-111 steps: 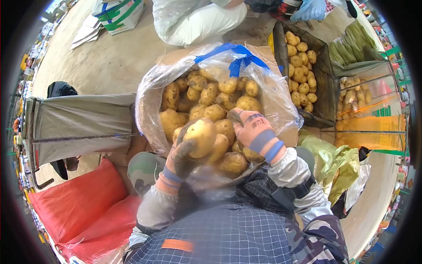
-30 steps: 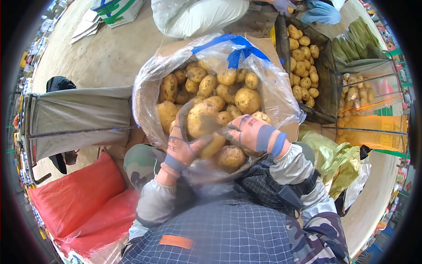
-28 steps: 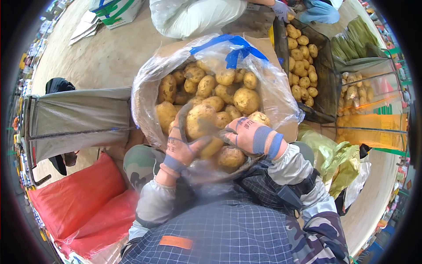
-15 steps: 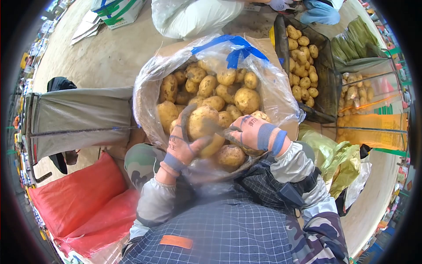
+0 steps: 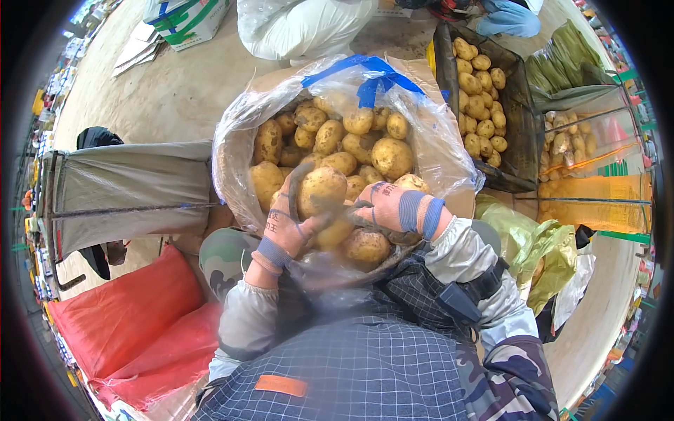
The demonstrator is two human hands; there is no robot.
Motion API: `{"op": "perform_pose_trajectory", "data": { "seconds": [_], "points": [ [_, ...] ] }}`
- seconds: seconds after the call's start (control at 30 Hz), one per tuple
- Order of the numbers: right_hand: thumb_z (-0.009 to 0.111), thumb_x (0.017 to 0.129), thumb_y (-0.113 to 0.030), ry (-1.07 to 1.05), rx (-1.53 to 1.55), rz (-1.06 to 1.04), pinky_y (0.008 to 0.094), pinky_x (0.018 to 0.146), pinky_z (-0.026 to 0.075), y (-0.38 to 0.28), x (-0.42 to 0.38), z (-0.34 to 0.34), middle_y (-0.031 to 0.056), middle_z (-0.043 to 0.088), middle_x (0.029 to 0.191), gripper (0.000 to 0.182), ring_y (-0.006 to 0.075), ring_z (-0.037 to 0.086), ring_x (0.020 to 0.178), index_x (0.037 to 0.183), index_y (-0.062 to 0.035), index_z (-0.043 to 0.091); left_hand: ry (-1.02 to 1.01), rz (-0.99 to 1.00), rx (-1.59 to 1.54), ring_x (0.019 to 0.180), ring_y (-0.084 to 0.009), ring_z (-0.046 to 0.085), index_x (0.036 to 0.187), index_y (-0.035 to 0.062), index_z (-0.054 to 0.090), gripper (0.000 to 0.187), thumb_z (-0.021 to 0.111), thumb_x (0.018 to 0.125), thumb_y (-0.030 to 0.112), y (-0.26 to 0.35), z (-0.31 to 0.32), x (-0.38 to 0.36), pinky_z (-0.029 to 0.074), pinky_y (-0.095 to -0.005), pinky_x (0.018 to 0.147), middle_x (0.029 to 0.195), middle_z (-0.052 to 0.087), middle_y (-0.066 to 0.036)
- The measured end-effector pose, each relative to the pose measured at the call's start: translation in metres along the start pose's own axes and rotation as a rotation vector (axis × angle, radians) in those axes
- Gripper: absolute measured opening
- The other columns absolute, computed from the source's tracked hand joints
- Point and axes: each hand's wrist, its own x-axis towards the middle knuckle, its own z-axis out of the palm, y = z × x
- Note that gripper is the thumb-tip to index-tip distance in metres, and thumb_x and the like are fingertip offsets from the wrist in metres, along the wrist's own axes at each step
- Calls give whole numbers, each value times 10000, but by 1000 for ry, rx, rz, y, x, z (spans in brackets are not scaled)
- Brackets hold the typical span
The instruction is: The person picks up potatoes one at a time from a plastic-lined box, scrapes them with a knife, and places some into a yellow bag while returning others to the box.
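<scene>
My left hand (image 5: 286, 224), in a pinkish glove with dark fingertips, is closed around a large, dirt-speckled potato (image 5: 321, 191). The fingers lie along its left side and the thumb is under it. My right hand (image 5: 390, 208), gloved the same way, has its fingers drawn together by the potato's lower right side. The fingertips are blurred, and whether they pinch anything is hidden. Below both hands is a cardboard box (image 5: 414, 72) lined with a clear plastic bag (image 5: 235, 158), full of potatoes (image 5: 392, 158). Another potato (image 5: 368, 247) lies just under my right hand.
A dark crate (image 5: 518, 91) of potatoes stands at the upper right, beside a yellow-orange mesh bag (image 5: 597, 203). Grey cloth on a metal frame (image 5: 133, 186) is at left, above red sacks (image 5: 133, 309). Another person's blue-clad leg (image 5: 509, 19) shows at the top.
My right hand has shifted slightly left and up, closer to the held potato, its fingers more gathered. My left hand keeps its grip on the potato. The view has shifted slightly.
</scene>
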Motion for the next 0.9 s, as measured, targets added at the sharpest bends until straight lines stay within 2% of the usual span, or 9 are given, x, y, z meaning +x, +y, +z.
{"op": "perform_pose_trajectory", "data": {
  "seconds": [0.07,0.17,0.2,0.37,0.47,0.57,0.63,0.73,0.9],
  "points": [
    [553,924,-118,57,-46,2,409,937,510,5,-1,2,166,623,1115,287,332,616,1078,1203,-115,622,16,-15,12,1236,-249,547,1437,23,443,841,811,713,242,-1,0,0,444,-376,1060,1316,579,-166],
    [554,927,-130,-64,-72,137,404,948,508,-1,-3,-5,161,625,1127,255,337,611,1100,1168,-111,636,9,38,42,1241,-241,541,1454,31,426,844,808,720,198,-7,-4,0,440,-376,1069,1325,573,-159],
    [554,932,-143,-101,-100,69,405,954,507,-4,-1,-6,163,625,1139,252,338,608,1116,1165,-108,641,7,27,20,1242,-242,540,1457,31,421,845,806,722,193,-6,-4,0,439,-376,1072,1331,568,-159],
    [550,962,-183,20,46,138,392,949,507,-4,-1,-2,166,639,1138,262,326,621,1097,1188,-93,648,-2,45,-28,1253,-245,529,1472,35,390,849,787,732,156,0,-3,-1,435,-379,1081,1361,533,-154],
    [560,990,-252,332,406,295,377,953,501,-4,3,-13,179,659,1153,340,323,634,1085,1272,-75,628,68,74,29,1248,-244,526,1469,36,378,815,746,750,147,12,-7,-1,445,-372,1062,1366,513,-151],
    [588,994,-307,517,891,368,381,976,482,-29,7,-33,196,669,1180,481,341,632,1103,1386,-31,547,102,24,-349,1232,-244,528,1457,31,372,781,709,764,156,25,1,-5,452,-366,1040,1354,508,-148],
    [597,985,-281,698,821,288,392,973,481,-24,13,-13,192,668,1178,478,344,629,1107,1379,-15,542,104,30,-281,1210,-244,537,1430,15,385,744,697,777,186,9,-6,-6,454,-371,1024,1330,517,-145],
    [613,967,-256,836,295,130,388,962,484,-13,18,10,209,659,1168,486,347,623,1093,1381,-13,535,121,47,-228,1197,-245,544,1406,5,412,744,748,805,286,6,-11,-8,458,-377,1018,1305,532,-140],
    [631,922,-244,690,276,250,436,790,534,-30,6,-22,181,678,1015,347,386,655,884,1210,-52,603,234,241,-30,1173,-248,559,1354,-5,475,782,777,824,484,5,-7,-2,467,-377,1006,1270,558,-134]
  ]
}}
